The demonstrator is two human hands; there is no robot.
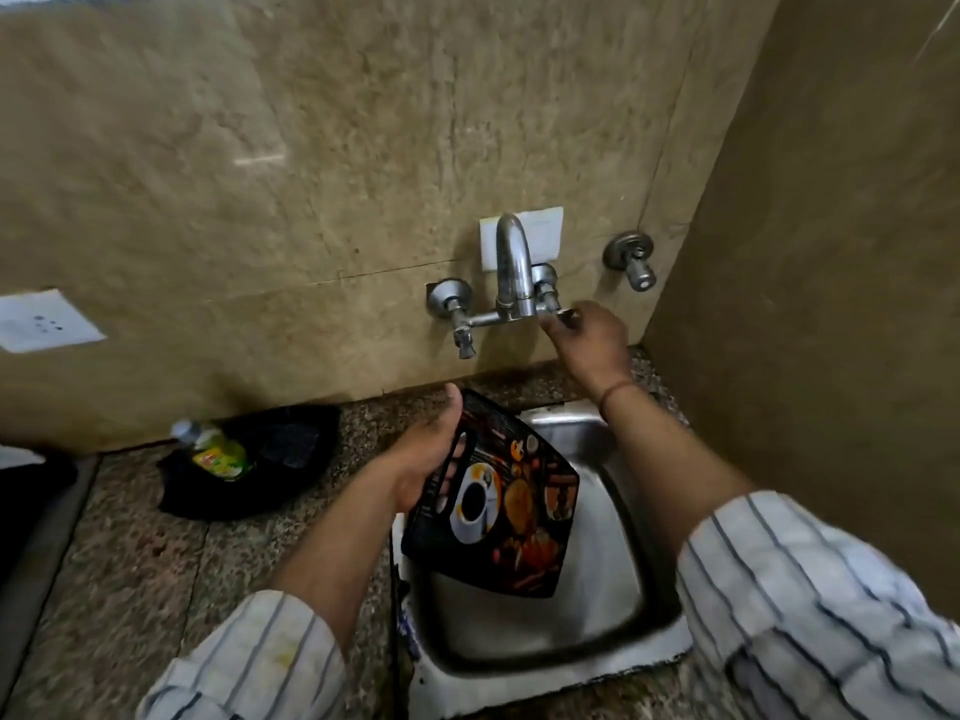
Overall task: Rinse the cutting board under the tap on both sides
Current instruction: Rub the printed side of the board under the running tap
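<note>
The cutting board (504,511), printed side up, hangs tilted over the sink (597,610) from the left hand (431,449) closed through its handle slot, while the right hand (587,340) pinches the tap (514,267) handle, no water visible, so rinsing seems unstarted.

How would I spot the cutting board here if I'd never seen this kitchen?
Find the steel sink set in the speckled counter below the wall tap. Over its left side, the left hand holds a dark board tilted, gripped through a handle slot. It is the only thing printed with pictures, a coffee cup and food; the right hand is up at the tap's right knob.
</note>
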